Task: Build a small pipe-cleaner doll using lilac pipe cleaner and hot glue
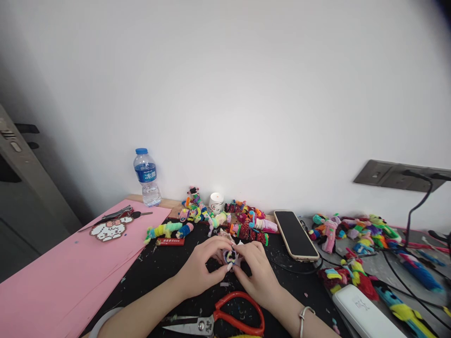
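Observation:
Both of my hands meet over the black mat (155, 267) at the lower middle of the view. My left hand (202, 267) and my right hand (259, 274) pinch a small fuzzy pipe-cleaner piece (231, 256) between their fingertips; it is white with black and coloured bits. A silver bracelet (306, 315) circles my right wrist. Red-handled scissors (225, 319) lie on the mat just in front of my hands.
Several colourful pipe-cleaner figures (218, 218) lie behind my hands, more at the right (355, 234). A phone (295, 234), white power bank (362, 312), red lighter (170, 241), water bottle (146, 178), small white jar (216, 203), pink paper (59, 277) with keys and a bead charm (108, 230), cables at right.

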### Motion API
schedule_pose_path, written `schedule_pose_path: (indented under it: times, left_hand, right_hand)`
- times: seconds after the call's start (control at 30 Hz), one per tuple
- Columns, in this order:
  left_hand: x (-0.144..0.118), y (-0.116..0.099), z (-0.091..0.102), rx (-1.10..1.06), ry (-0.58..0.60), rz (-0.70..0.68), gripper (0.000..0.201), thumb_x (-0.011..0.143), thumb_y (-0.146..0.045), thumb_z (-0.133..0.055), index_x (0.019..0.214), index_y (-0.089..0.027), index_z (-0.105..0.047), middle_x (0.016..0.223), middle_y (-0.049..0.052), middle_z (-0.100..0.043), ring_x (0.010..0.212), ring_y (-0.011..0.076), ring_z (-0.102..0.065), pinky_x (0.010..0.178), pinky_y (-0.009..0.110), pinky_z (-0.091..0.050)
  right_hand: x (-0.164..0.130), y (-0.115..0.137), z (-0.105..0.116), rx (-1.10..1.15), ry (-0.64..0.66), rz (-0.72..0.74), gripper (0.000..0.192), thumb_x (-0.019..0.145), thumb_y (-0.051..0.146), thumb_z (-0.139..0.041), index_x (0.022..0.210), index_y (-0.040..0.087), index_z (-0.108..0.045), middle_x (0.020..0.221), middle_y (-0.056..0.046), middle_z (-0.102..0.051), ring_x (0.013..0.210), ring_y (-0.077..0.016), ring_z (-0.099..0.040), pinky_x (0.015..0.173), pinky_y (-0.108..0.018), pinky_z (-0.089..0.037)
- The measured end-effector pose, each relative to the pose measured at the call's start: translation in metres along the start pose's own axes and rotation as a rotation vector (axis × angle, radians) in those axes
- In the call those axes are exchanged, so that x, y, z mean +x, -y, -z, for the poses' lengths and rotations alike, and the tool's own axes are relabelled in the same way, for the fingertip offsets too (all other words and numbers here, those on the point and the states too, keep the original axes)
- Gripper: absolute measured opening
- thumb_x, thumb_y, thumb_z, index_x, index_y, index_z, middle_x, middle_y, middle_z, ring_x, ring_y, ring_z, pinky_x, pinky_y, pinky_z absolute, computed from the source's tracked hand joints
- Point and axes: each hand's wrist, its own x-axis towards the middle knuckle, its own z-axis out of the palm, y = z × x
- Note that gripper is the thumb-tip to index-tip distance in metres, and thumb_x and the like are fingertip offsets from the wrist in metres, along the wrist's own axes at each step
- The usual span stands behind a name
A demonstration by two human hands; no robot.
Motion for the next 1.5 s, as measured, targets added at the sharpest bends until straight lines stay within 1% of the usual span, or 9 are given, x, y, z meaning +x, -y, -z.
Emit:
schedule_pose_path:
  times: [0.2,0.37,0.53,0.67,0.87,1.1,1.5]
  left_hand:
    - [-0.0014,0.0006,-0.0009,-0.022,0.0,0.009,0.034,0.074,-0.006,-0.056,0.105,-0.019,-0.056,0.114,0.009,-0.057,0.089,0.0173,-0.059,0.071,0.028,-0.054]
    - [-0.0011,0.0012,-0.0007,-0.069,0.001,0.033,0.034,0.074,-0.005,-0.055,0.104,-0.019,-0.055,0.115,0.008,-0.056,0.079,0.0134,-0.059,0.068,0.026,-0.053]
    - [-0.001,0.0019,-0.0012,-0.111,0.01,0.066,0.033,0.074,-0.005,-0.055,0.104,-0.019,-0.054,0.116,0.009,-0.055,0.079,0.0138,-0.059,0.067,0.026,-0.053]
    - [-0.0016,0.0015,-0.0018,-0.125,0.005,0.076,0.03,0.076,-0.009,-0.056,0.104,-0.018,-0.054,0.116,0.009,-0.054,0.08,0.0143,-0.059,0.067,0.026,-0.052]
    - [-0.0012,0.0017,-0.0016,-0.111,-0.03,0.074,0.023,0.081,-0.017,-0.056,0.103,-0.019,-0.056,0.114,0.009,-0.055,0.07,0.0108,-0.058,0.062,0.024,-0.051]
    - [0.0001,0.003,-0.0001,-0.07,-0.027,0.069,0.022,0.081,-0.018,-0.055,0.103,-0.019,-0.056,0.113,0.009,-0.054,0.068,0.0106,-0.057,0.061,0.024,-0.05]
    - [0.0008,0.0016,0.0013,-0.034,-0.014,0.065,0.021,0.081,-0.018,-0.053,0.103,-0.018,-0.055,0.113,0.01,-0.055,0.067,0.0108,-0.057,0.06,0.025,-0.05]
  right_hand:
    - [0.0008,0.0004,0.0006,0.014,0.007,-0.013,0.03,0.084,0.011,-0.05,0.113,0.019,-0.048,0.089,-0.007,-0.061,0.081,-0.0218,-0.055,0.075,-0.038,-0.041]
    - [0.0019,0.001,0.0014,0.018,0.022,-0.032,0.032,0.081,0.011,-0.053,0.112,0.018,-0.049,0.09,-0.006,-0.06,0.081,-0.0213,-0.054,0.074,-0.036,-0.042]
    - [0.0007,0.0007,-0.0005,0.052,0.025,-0.051,0.034,0.08,0.01,-0.054,0.112,0.019,-0.048,0.095,-0.007,-0.06,0.084,-0.0222,-0.054,0.075,-0.038,-0.042]
    - [0.0001,0.0015,-0.0007,0.058,0.014,-0.06,0.035,0.079,0.01,-0.053,0.113,0.019,-0.048,0.095,-0.007,-0.06,0.084,-0.0227,-0.053,0.075,-0.039,-0.042]
    - [0.0005,0.0012,0.0004,0.048,0.004,-0.079,0.033,0.08,0.012,-0.051,0.112,0.019,-0.048,0.094,-0.008,-0.059,0.084,-0.0225,-0.053,0.073,-0.038,-0.043]
    - [0.0011,0.0013,0.0009,0.027,0.016,-0.069,0.03,0.081,0.012,-0.05,0.11,0.019,-0.048,0.087,-0.006,-0.058,0.077,-0.0209,-0.052,0.071,-0.036,-0.043]
    - [0.0024,0.0026,0.0019,0.016,0.0,-0.052,0.029,0.08,0.013,-0.05,0.109,0.019,-0.049,0.088,-0.006,-0.06,0.078,-0.0205,-0.054,0.071,-0.036,-0.043]
